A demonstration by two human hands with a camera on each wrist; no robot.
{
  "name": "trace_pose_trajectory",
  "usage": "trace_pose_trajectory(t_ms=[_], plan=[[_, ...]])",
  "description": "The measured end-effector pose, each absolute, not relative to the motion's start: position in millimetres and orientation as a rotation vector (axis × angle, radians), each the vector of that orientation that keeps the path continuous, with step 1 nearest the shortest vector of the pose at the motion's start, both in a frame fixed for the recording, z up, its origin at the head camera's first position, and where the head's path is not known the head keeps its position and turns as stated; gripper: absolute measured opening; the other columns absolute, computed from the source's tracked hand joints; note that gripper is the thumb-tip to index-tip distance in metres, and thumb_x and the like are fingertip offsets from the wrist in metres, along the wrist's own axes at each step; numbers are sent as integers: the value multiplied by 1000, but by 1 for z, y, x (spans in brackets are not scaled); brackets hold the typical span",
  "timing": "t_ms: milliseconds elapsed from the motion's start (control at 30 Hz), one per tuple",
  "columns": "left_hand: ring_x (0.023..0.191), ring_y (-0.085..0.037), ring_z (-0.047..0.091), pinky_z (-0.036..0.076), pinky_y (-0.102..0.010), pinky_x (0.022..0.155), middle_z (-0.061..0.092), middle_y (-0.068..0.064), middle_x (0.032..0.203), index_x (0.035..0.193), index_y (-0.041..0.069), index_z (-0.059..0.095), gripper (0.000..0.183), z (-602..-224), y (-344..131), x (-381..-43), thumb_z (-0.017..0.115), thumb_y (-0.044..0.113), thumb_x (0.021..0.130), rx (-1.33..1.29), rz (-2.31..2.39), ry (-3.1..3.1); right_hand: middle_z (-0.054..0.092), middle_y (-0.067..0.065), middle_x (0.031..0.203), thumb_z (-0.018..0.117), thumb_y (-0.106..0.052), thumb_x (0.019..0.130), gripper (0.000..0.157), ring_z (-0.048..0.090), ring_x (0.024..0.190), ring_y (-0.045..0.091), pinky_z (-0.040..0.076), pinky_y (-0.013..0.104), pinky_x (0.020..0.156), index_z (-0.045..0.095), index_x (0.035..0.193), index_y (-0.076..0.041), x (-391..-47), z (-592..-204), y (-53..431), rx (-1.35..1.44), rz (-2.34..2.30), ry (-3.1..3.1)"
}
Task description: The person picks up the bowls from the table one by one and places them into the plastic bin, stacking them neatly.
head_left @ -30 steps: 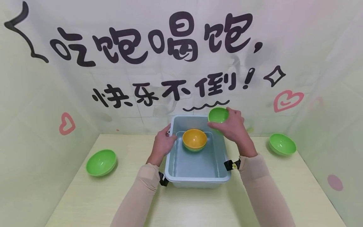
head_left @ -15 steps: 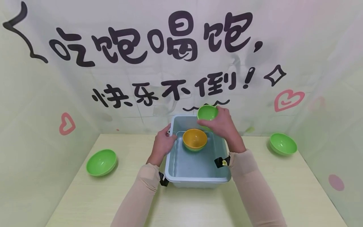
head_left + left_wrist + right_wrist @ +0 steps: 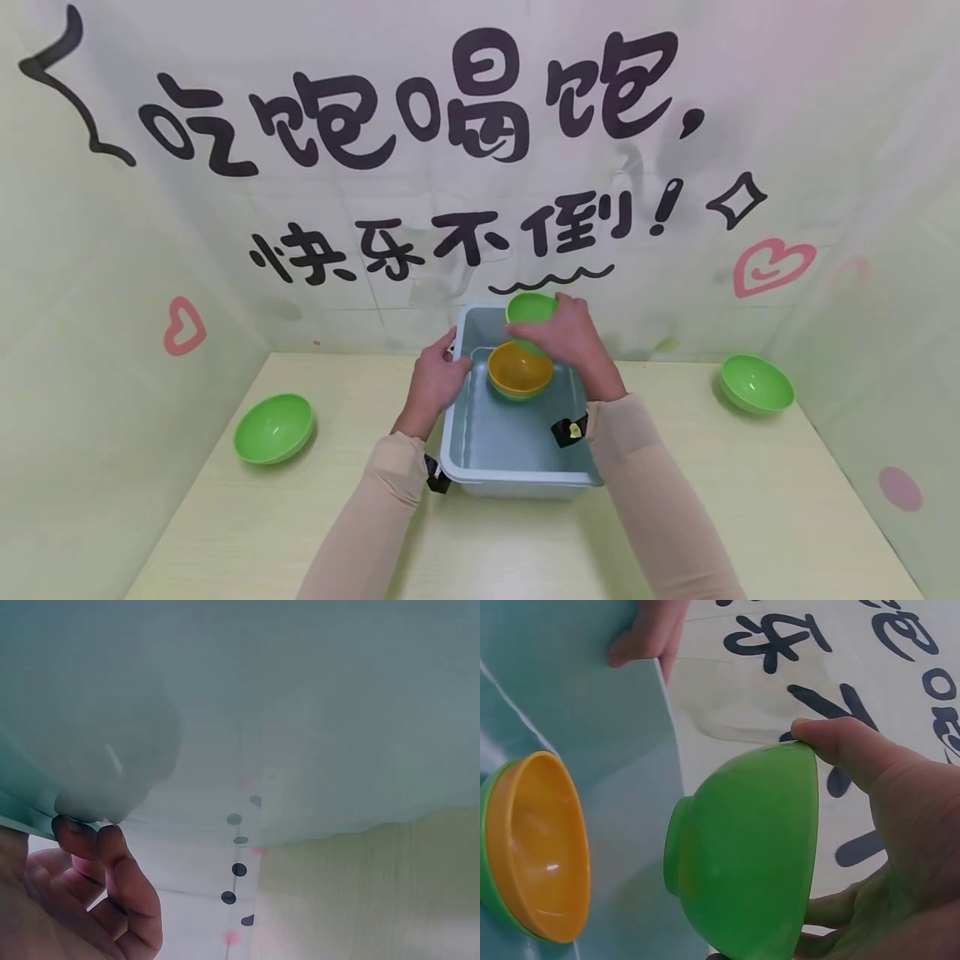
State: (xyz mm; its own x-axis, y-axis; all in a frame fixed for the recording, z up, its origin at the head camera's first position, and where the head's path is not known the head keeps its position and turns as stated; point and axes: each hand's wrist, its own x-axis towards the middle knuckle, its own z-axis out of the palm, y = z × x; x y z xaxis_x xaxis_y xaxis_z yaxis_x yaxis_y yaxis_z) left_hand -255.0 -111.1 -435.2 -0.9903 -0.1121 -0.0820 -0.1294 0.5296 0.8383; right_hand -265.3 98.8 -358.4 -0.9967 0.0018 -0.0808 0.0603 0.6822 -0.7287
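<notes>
The green bowl [image 3: 531, 307] is in the air over the far part of the tub [image 3: 517, 477], its mouth up and slightly tilted. The right hand [image 3: 566, 333] grasps it from the right, thumb and fingers pinching its rim and side. In the right wrist view its foot points toward the tub's inside, and a gap shows between it and the orange bowl [image 3: 519, 373]. From the head, its lower side overlaps the orange bowl's far rim.

The orange bowl sits mouth up inside the tub, toward the far end, nested in a lower bowl [image 3: 493, 896] that is green too. The left hand [image 3: 437, 379] grips the tub's left wall near the far corner, thumb over the rim and fingers curled outside; the left wrist view shows fingertips against the tub's edge.

On the table [image 3: 517, 550], the left bowl [image 3: 273, 428], green, lies mouth up, well apart to the left of the tub. The right bowl [image 3: 757, 383], green as well, lies well apart to the tub's right and a little farther back. Pale sleeves [image 3: 667, 512] reach from the near side of the tub, a black clip [image 3: 570, 430] at each cuff. Behind the tub hangs a pale curtain [image 3: 375, 192] with black lettering [image 3: 486, 133] and pink hearts [image 3: 774, 267].
</notes>
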Motion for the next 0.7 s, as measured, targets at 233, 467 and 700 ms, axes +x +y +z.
trace_pose_trajectory(t_ms=[233,467,700], plan=[[66,-18,55,48,-26,60,53,-4,76,156,20,44,68,-439,-112,-256,58,23,90,-174,1507,2758,41,26,142,75,-63,74,111,53,113,35,53,48,97,33,152,3,-268,-372,89,45,-1155,2850],[66,-18,54,48,-26,60,51,-3,74,157,19,43,68,-440,-111,-257,59,22,91,-175,1503,2759,41,26,142,75,-62,75,107,51,113,35,52,47,96,36,150,5,-270,-383,85,34,-1126,2882],[67,-18,54,49,-26,61,52,-3,75,156,20,43,67,-442,-111,-259,59,21,92,-181,1507,2764,37,26,144,74,-63,77,107,55,111,37,54,48,97,33,151,3,-273,-391,81,69,-1046,2884]])
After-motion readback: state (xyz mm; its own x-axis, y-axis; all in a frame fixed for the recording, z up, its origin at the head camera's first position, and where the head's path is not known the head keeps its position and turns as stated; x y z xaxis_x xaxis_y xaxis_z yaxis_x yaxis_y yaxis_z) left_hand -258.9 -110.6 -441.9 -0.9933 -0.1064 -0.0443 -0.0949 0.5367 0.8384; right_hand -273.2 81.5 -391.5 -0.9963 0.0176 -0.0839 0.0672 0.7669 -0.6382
